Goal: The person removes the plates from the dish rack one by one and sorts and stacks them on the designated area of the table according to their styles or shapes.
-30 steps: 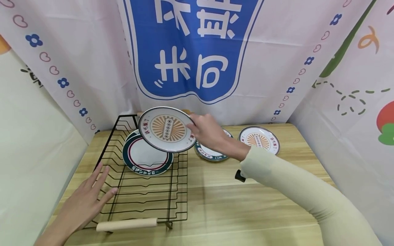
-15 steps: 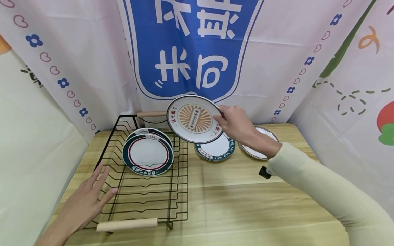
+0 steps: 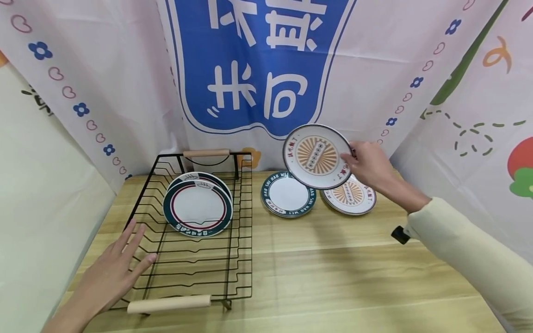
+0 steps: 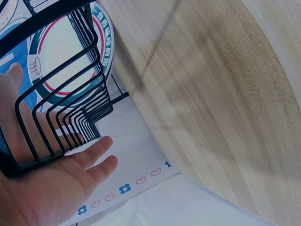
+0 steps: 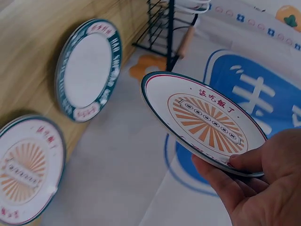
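My right hand (image 3: 368, 162) pinches the rim of a white plate (image 3: 318, 156) with an orange sunburst, thumb on its face and fingers beneath. The plate is tilted in the air, overlapping a matching sunburst plate (image 3: 350, 196) on the table in the head view. Left of that lies a green-rimmed plate (image 3: 288, 194). My left hand (image 3: 110, 270) rests with fingers spread at the left side of the black wire dish rack (image 3: 195, 263); in the left wrist view its fingers (image 4: 96, 153) lie along the rack's wires. Two green-rimmed plates (image 3: 197, 208) lean in the rack's back half.
The rack has a wooden handle (image 3: 168, 304) at the front and another handle (image 3: 206, 153) at the back. A white cloth backdrop with a blue sign (image 3: 258, 69) hangs behind the wooden table (image 3: 308, 277), and printed cloth walls stand on both sides.
My right hand has carried the sunburst plate to the right, from over the rack to over the plates on the table. My left hand has stayed in place.
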### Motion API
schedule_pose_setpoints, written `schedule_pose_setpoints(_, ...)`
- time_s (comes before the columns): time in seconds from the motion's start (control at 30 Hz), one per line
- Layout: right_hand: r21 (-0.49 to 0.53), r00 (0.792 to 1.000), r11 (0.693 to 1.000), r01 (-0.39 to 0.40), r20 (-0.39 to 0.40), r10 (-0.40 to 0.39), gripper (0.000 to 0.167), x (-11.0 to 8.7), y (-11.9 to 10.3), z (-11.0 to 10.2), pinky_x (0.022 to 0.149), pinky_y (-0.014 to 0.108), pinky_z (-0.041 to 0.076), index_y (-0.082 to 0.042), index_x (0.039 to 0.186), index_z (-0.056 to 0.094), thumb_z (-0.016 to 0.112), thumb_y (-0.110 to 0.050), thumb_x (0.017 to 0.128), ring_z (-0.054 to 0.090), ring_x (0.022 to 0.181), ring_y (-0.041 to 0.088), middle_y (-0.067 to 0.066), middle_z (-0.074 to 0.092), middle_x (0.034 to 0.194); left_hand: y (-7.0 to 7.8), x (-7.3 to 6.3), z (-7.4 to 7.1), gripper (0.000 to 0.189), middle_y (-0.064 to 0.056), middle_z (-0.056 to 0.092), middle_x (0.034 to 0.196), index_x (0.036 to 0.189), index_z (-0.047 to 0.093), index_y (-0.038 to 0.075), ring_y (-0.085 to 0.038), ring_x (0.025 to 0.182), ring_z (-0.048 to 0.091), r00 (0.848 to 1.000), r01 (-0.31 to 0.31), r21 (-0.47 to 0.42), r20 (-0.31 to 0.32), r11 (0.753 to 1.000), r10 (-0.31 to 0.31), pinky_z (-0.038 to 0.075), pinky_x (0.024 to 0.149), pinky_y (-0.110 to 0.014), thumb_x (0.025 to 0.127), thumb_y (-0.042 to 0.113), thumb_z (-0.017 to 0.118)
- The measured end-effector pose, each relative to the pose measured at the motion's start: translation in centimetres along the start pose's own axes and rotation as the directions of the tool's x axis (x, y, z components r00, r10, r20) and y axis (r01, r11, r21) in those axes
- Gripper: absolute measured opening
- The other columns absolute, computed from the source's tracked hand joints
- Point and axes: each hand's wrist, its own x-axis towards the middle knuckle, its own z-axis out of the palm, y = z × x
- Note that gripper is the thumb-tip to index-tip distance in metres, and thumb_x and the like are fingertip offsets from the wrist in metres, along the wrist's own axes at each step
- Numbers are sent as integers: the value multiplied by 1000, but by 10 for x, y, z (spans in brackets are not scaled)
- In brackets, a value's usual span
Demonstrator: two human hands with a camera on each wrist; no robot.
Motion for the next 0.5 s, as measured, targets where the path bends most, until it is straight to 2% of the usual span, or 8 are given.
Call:
schedule_pose_setpoints(0.13,-36,999,998,-43,7,43,15,-7,28,-3,47,29,42,8,100,70,64,-6,104,58,58,23,17,70,76,-1,0,-1,87,-22,0,177,170,13,4,-68,135,38,1000,-4,-6,1,1000,4,37,103,-81,109,48,56)
schedule_pose_setpoints(0.27,-36,996,996,-86,13,87,17,-11,56,-2,44,28,42,13,101,70,64,-3,102,57,54,22,19,69,73,-3,-1,-3,88,-22,-1,176,170,10,6,-70,133,38,1000,3,-1,5,1000,-3,38,99,-83,109,48,56)
schedule_pose_setpoints(0.37,-36,991,992,-125,36,126,18,-15,78,-4,45,29,42,15,101,69,63,-3,102,56,54,22,18,68,72,-3,-1,-4,88,-23,-1,176,171,8,8,-70,133,38,1000,7,-5,10,1000,-7,37,99,-84,109,49,56)
schedule_pose_setpoints(0.5,-50,983,985,-167,74,170,19,-22,107,-7,46,30,41,14,92,67,63,-2,101,55,54,22,16,65,68,-1,0,-1,88,-23,1,176,171,10,8,-69,134,38,1000,-4,-13,1,1000,4,37,101,-82,108,49,57)
